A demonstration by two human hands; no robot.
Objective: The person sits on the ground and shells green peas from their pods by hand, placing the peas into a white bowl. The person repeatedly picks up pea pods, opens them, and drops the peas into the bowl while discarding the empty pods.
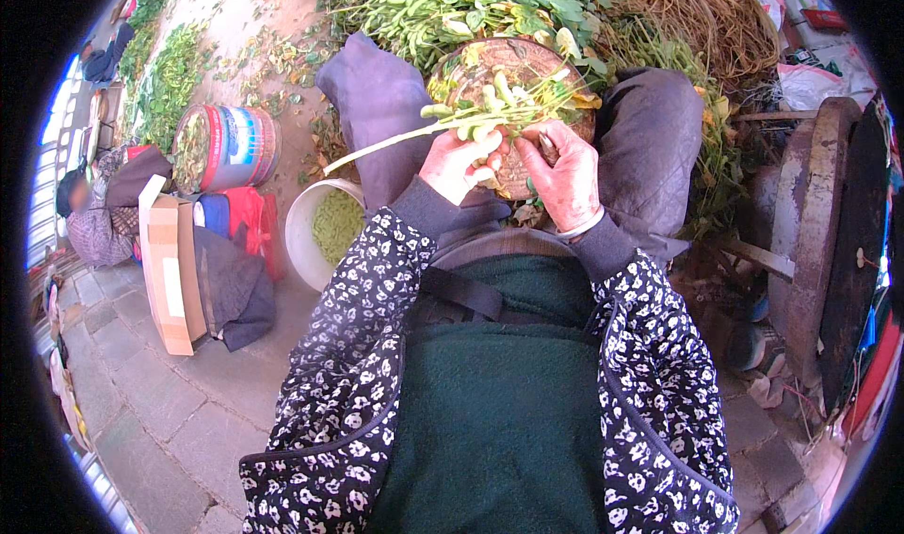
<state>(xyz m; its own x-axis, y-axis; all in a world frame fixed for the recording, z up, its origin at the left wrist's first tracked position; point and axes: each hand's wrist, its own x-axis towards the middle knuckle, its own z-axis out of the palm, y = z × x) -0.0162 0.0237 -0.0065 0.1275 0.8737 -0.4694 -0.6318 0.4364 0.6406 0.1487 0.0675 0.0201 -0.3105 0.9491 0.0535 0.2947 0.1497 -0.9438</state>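
Observation:
My left hand [459, 163] holds a cut soybean stalk [395, 140] with plump green pods [500, 90] at its leafy end. The bare stem sticks out to the left over my knee. My right hand [563, 177] is close beside it, thumb and fingers pinched at the pod-bearing part; the exact spot they grip is partly hidden. Below both hands, between my knees, stands a round wood block [521, 179] strewn with leaf scraps. To the left of my left forearm is a white plastic bucket [305, 241] containing shelled green beans [339, 224].
A heap of soybean plants [452, 11] lies ahead, with dry stalks [696, 11] at its right. Leftward are a printed pail [240, 145], a cardboard box [166, 280], dark cloth [229, 294] and a seated person [99, 216]. A worn wooden frame [812, 237] stands at right.

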